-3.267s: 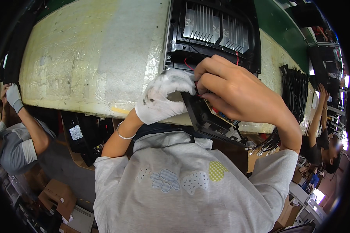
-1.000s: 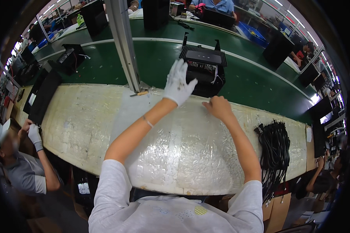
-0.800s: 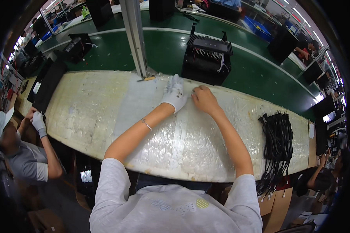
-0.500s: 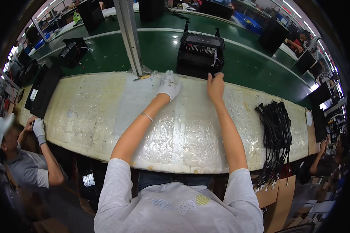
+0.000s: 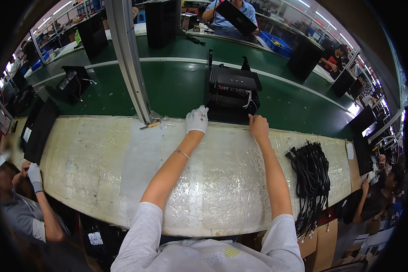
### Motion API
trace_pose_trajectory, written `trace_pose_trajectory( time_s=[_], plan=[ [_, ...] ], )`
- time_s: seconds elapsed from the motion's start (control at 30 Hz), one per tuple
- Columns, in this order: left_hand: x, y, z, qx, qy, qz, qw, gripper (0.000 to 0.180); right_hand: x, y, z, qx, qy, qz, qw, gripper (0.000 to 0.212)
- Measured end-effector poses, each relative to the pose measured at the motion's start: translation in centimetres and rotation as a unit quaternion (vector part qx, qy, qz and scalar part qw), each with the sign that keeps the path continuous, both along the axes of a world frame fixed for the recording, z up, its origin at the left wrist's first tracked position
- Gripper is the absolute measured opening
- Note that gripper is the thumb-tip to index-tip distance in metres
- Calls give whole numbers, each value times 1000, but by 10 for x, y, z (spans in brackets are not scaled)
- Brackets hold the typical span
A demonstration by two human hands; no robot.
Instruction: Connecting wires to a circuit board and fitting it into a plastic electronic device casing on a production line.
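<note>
At twelve o'clock from the person's chest, just beyond the far edge of a plastic-covered table (image 5: 95,172), a black box (image 5: 235,97) sits on a green surface (image 5: 167,93), with a ridged top, two upright prongs and white wires at its right side. Its near edge runs roughly from nine to three o'clock, across the person's reach; which of its sides is longest cannot be told from this angle. The gloved left hand (image 5: 197,120) is at the box's near left corner, fingers bent; the bare right hand (image 5: 259,128) is at the near right corner, thumb and fingertips drawn close together. Both hands appear to touch the box and neither is clearly nearer; how firmly either grips cannot be told. Both arms reach forward, elbows nearly straight. At two o'clock lies a bundle of black cables (image 5: 310,179); at eleven, a yellow-handled tool (image 5: 153,124) beside a metal post (image 5: 128,61).
</note>
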State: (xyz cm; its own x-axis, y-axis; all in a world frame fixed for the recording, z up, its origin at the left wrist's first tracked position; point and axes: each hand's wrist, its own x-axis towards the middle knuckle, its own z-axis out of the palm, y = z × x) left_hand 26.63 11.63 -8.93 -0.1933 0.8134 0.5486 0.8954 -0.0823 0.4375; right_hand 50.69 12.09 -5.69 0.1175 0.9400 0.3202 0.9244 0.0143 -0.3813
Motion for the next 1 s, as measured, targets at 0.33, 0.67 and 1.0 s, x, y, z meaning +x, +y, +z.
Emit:
trace_pose_trajectory(
  time_s=[0.33,0.67,1.0],
  plan=[
    [-13,-32,-1,-180,51,-116,976,44,-102,-44,-6,62,-12,261,963,21],
    [-43,-90,-5,-186,99,-108,971,57,-147,-62,-49,181,2,246,952,31],
    [-45,-113,24,-317,-32,-143,937,68,-144,-67,-44,146,22,264,953,32]
  ],
)
